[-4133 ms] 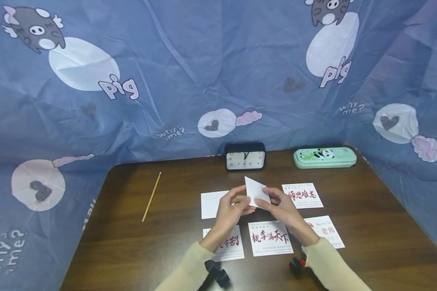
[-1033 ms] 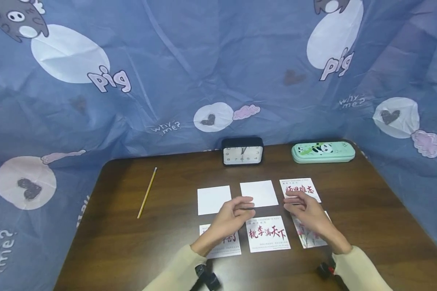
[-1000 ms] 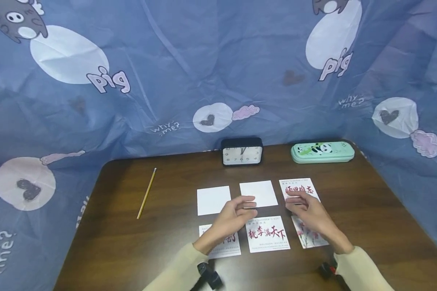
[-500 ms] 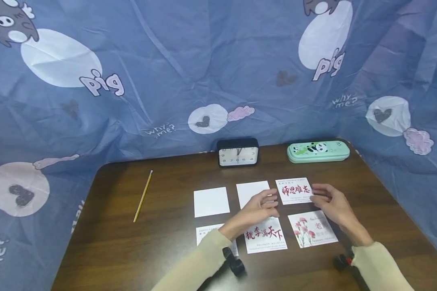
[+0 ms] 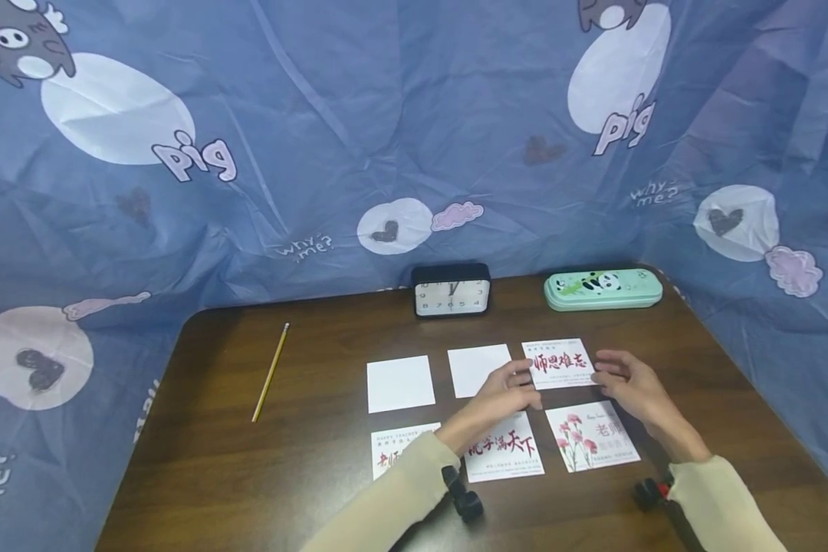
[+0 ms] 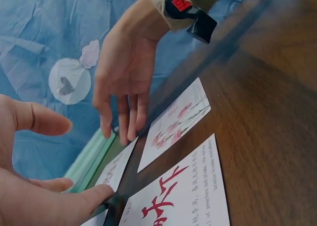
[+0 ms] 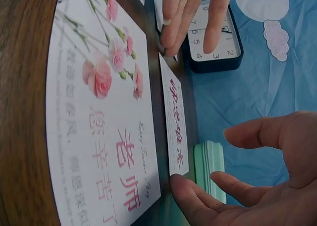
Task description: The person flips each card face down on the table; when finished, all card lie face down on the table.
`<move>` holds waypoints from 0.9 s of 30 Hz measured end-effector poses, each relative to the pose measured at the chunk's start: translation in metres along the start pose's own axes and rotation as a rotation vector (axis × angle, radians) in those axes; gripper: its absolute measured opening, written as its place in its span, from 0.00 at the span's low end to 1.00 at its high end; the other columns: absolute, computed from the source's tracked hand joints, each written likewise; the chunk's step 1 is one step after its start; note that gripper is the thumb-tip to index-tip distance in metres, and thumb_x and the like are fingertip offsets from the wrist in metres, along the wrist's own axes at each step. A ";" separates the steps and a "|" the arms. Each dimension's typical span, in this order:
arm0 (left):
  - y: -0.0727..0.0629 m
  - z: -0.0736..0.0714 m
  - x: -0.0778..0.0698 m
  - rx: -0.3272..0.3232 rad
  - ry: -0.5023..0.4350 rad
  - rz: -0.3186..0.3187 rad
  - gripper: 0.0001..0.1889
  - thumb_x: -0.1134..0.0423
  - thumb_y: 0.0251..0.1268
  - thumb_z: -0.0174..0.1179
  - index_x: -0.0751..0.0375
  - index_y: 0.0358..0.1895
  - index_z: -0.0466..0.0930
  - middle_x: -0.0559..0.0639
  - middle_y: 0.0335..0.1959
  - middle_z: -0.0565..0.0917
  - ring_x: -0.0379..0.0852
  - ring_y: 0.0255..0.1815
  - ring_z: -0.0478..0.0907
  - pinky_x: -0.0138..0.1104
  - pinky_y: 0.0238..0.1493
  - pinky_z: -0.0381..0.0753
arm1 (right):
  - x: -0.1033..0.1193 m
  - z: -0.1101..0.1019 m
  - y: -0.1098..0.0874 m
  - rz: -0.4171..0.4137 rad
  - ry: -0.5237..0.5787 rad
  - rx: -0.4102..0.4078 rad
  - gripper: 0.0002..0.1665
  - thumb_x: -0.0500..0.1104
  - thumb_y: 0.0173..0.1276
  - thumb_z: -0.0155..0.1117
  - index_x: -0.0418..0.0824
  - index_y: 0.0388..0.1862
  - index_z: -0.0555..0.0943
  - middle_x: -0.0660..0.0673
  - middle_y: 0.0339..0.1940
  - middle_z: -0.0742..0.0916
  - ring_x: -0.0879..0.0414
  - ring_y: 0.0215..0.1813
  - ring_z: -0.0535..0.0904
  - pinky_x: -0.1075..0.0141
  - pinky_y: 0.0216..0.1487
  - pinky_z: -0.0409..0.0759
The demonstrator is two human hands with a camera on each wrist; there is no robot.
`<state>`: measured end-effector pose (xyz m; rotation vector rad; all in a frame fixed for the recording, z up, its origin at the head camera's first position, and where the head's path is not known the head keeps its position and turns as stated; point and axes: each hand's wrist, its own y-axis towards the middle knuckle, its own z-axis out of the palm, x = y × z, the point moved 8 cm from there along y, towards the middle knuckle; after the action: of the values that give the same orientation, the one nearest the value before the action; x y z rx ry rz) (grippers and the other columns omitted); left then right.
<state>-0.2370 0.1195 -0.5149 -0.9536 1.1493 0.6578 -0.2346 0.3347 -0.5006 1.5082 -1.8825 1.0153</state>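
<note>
A white card with red lettering lies flat at the right end of the upper row. My left hand is at its left edge, fingers loosely bent, partly covering a blank white card. At the right edge is my right hand, whose fingertips appear to touch the card in the right wrist view. Neither hand is curled round anything. A carnation card lies below. My left arm hides parts of the lower middle card and lower left card.
Another blank card lies at the upper left of the group. A yellow pencil lies farther left. Along the back of the wooden table stand a black clock and a green panda pencil case. A blue printed cloth hangs behind.
Earlier both hands held a white card in the air; it now lies blank side up in the upper middle. Both hands have since moved right, to either side of the upper right card.
</note>
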 end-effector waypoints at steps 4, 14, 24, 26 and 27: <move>0.001 0.000 0.001 -0.022 0.006 -0.009 0.43 0.71 0.48 0.63 0.61 0.76 0.68 0.65 0.75 0.73 0.58 0.73 0.77 0.47 0.75 0.77 | 0.000 0.002 0.001 0.011 0.000 0.001 0.33 0.40 0.78 0.56 0.25 0.76 0.63 0.20 0.70 0.76 0.31 0.66 0.80 0.53 0.58 0.89; -0.001 -0.001 0.000 -0.048 0.013 -0.030 0.41 0.70 0.48 0.64 0.60 0.74 0.70 0.65 0.74 0.75 0.58 0.72 0.77 0.48 0.73 0.79 | -0.007 0.003 0.007 0.079 0.101 0.057 0.37 0.45 0.82 0.52 0.25 0.79 0.58 0.20 0.71 0.75 0.32 0.69 0.79 0.63 0.54 0.90; 0.000 0.001 -0.001 -0.080 0.024 -0.035 0.40 0.70 0.47 0.65 0.58 0.73 0.73 0.64 0.73 0.77 0.59 0.74 0.76 0.49 0.72 0.80 | -0.015 -0.003 0.009 0.174 0.234 0.015 0.40 0.48 0.82 0.52 0.26 0.81 0.55 0.25 0.74 0.72 0.48 0.63 0.81 0.73 0.50 0.86; 0.000 0.001 -0.002 -0.081 0.027 -0.038 0.40 0.69 0.48 0.66 0.58 0.72 0.73 0.64 0.73 0.77 0.59 0.74 0.75 0.49 0.72 0.79 | -0.013 -0.005 0.008 0.168 0.278 -0.006 0.39 0.47 0.82 0.52 0.27 0.81 0.56 0.33 0.65 0.80 0.61 0.55 0.83 0.74 0.49 0.87; 0.000 0.001 -0.002 -0.080 0.035 -0.043 0.39 0.68 0.49 0.66 0.57 0.73 0.73 0.64 0.73 0.77 0.59 0.74 0.75 0.49 0.72 0.79 | -0.011 -0.006 0.008 0.162 0.308 -0.018 0.39 0.46 0.82 0.53 0.27 0.81 0.56 0.39 0.60 0.83 0.66 0.51 0.82 0.74 0.49 0.87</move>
<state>-0.2369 0.1206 -0.5131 -1.0586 1.1369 0.6589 -0.2398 0.3469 -0.5070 1.1274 -1.8058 1.2226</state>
